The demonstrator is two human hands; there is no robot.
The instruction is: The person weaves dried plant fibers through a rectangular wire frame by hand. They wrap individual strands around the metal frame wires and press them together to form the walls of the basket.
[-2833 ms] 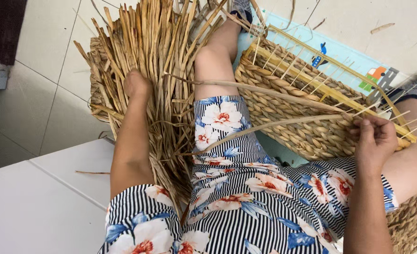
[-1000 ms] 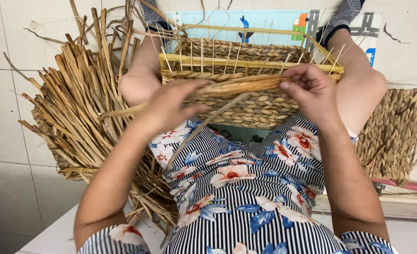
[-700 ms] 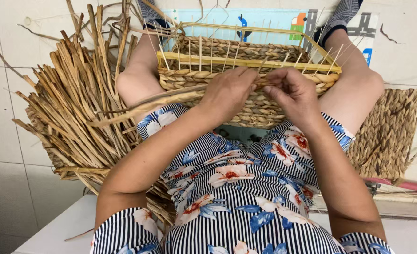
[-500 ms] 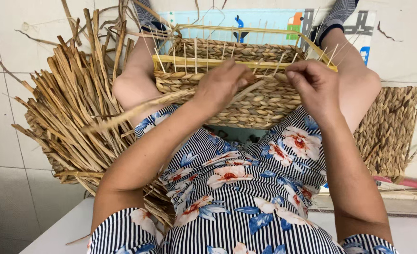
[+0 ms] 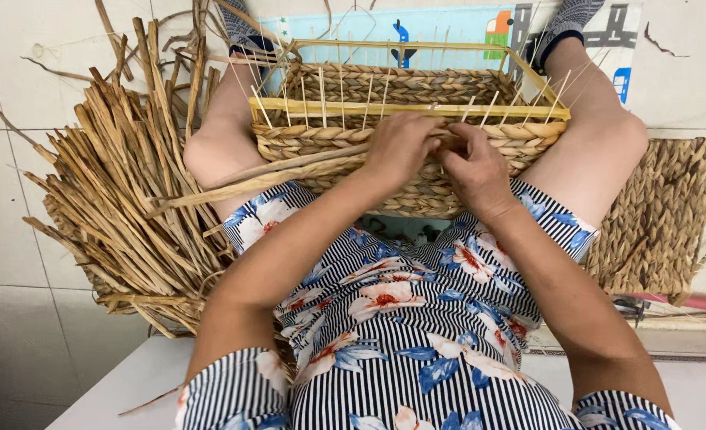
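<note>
A half-woven straw basket (image 5: 321, 143) on a yellow rectangular frame rests between my knees, thin upright sticks rising from its wall. My left hand (image 5: 401, 146) presses on the top woven row at the front wall and grips a long dried straw strand (image 5: 233, 181) that trails off to the left. My right hand (image 5: 474, 169) sits right beside it, fingers pinching the same weave at the rim. Both hands touch each other over the basket's front edge.
A big pile of dried straw strands (image 5: 122, 207) lies on the tiled floor at my left. A finished woven basket (image 5: 659, 219) stands at my right. A colourful mat (image 5: 448, 28) lies under my feet. A white surface (image 5: 122, 390) is below.
My left hand carried a strand from the pile on the left over to the basket's front rim. Both hands have come together there and moved slightly up to the top row.
</note>
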